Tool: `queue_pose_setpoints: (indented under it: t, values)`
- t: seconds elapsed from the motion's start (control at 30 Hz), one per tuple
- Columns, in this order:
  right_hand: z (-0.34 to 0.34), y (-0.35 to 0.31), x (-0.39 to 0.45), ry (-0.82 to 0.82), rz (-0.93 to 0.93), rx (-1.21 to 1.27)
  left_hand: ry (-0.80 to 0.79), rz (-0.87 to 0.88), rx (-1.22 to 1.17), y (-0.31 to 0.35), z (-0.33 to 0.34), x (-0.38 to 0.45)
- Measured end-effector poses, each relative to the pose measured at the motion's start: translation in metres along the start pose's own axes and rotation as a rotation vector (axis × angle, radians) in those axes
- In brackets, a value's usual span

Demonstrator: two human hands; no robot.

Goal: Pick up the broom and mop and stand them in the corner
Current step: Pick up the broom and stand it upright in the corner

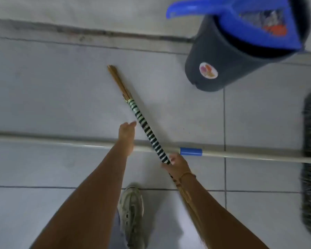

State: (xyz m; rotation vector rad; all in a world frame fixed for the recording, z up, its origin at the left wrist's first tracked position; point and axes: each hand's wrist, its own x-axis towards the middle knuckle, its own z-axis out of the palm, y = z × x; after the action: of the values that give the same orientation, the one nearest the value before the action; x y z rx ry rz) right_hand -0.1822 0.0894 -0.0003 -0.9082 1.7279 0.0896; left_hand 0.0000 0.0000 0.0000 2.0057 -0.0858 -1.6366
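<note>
Head camera looks down at a grey tiled floor (61, 87). Right hand (178, 165) is wrapped tight around the broom (148, 131), on its stripy green and white wrap. Left hand (127, 135) is open, holds nothing, and sits just left of the broom. A mop (250, 156) lies flat on the floor under the broom, its fuzzy head at the right. Far right stands a dark bucket (214, 56) with a blue dustpan (241, 20) in it. One shoe (131, 212) is near.

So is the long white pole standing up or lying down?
Lying down. The white pole stretches flat across the floor tiles, under the striped broom.
</note>
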Motion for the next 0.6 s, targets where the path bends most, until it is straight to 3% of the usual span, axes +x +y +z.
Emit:
queue_pose_setpoints:
  t: [0.13, 0.3, 0.6]
  values:
    - [0.033, 0.013, 0.044, 0.051, -0.017, -0.021, -0.063, -0.030, 0.004, -0.014, 0.017, 0.051]
    - [0.037, 0.021, 0.032, 0.074, -0.106, -0.030, -0.205, -0.004, -0.075, -0.002, 0.024, 0.029]
    - [-0.057, -0.027, -0.084, -0.006, -0.204, 0.085, -0.291, 0.218, -0.089, 0.089, 0.042, -0.140]
